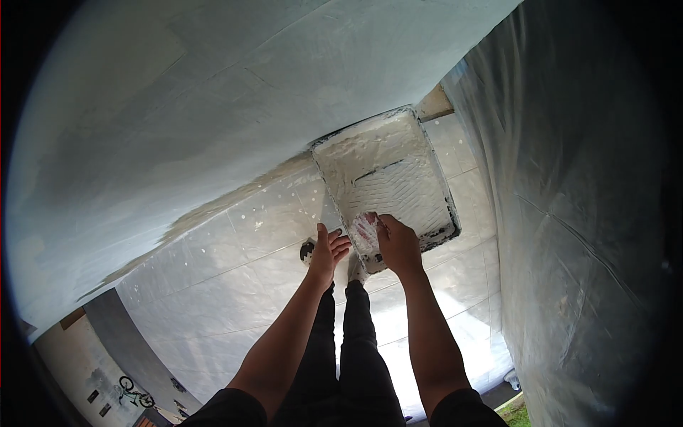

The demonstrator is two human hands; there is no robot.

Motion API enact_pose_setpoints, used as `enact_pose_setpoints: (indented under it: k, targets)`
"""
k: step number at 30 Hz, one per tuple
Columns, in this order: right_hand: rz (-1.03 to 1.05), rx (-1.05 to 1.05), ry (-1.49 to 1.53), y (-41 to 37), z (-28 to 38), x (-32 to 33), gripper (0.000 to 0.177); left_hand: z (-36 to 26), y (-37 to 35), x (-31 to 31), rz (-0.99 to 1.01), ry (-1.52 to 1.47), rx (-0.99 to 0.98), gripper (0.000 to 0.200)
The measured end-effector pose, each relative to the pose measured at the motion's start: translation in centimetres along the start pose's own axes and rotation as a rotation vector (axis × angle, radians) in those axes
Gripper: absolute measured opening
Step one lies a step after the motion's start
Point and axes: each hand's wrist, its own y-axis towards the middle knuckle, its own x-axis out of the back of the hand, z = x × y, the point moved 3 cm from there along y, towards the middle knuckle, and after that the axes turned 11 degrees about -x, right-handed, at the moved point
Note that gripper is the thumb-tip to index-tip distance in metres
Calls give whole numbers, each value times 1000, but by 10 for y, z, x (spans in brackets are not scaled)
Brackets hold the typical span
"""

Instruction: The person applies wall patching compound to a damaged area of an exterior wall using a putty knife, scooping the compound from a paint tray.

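Observation:
My right hand [399, 245] is closed on a white, paint-covered piece with a pinkish tint [366, 232], whose exact kind I cannot tell. It is held over the near left corner of a paint tray [456, 206]. Pale, thick paint [370, 142] coats the tray's far end, and its ribbed slope [405, 192] is smeared with the same paint. Just left of the tray's edge, my left hand [328, 252] has its fingers stretched apart and holds nothing. Beside that hand lies a small black-and-white round thing [307, 250], partly hidden by it.
A grey wall [213, 107] rises on the left, close along the tray's far corner. Clear plastic sheeting [569, 213] hangs on the right. Paint spots mark the tiled floor [263, 228]. My foot [357, 272] stands at the tray's near edge. A bicycle [135, 393] shows far off at lower left.

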Motion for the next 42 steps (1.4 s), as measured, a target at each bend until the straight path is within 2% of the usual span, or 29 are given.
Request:
enact_pose_setpoints:
  k: [2, 4, 6, 8, 10, 12, 14, 16, 18, 20, 23, 25, 26, 29, 31, 34, 36, 39, 42]
  targets:
    - [70, -118, -133, -25, 0, -4, 21, -4, -1, -3, -6, -5, 1, 111]
    - [1, -121, -80, -42, -5, 0, 23, -2, -1, -2, -12, -8, 11, 111]
    - [-196, -181, 149, -53, -10, 12, 24, -2, 0, -1, -12, 4, 1, 110]
    - [-158, -193, 159, -56, -16, 5, 24, -2, 0, 0, -11, -1, 2, 110]
    - [-120, -73, 7, -53, -20, -7, 23, -3, 0, -1, -5, -7, 0, 110]
    - [-186, -13, 37, -47, -21, 1, 23, -3, 0, 0, 6, -2, 5, 110]
    - [-236, -233, 102, -39, -18, 22, 22, -2, 0, 0, -3, -1, 5, 109]
    - [-260, -242, 76, -29, -31, 18, 21, 0, 1, 0, -7, 0, 5, 109]
    - [-142, -296, 70, -21, -40, 2, 20, 1, 2, 0, -22, -15, 3, 108]
    - [-37, -205, 101, -20, -40, -13, 22, 1, 2, -1, -17, -27, 2, 108]
    - [-46, -232, 92, -29, -20, -3, 20, -1, -1, 1, -26, -34, 3, 107]
    - [-189, -129, 130, -38, -7, 1, 20, 1, 0, 0, -23, -36, 4, 107]
    - [-153, -83, 12, -41, -4, -6, 20, 1, 2, 1, -33, -50, 2, 108]
    - [-74, -122, -105, -40, -3, -18, 22, 5, 3, 2, -33, -59, 1, 108]
    - [-224, -74, 52, -37, 0, -14, 23, 3, 3, 2, -18, -44, -8, 109]
    - [-123, -73, -51, -28, 8, -27, 23, 5, 3, 2, -40, -62, -12, 110]
    - [-138, -81, -92, -22, 9, -26, 23, 5, 0, 1, -34, -65, -8, 110]
    - [-312, 21, 81, -21, 13, -14, 20, 3, 0, 0, -36, -68, -11, 111]
    - [-212, -17, -72, -21, 7, -25, 19, 3, -1, 1, -41, -73, -10, 111]
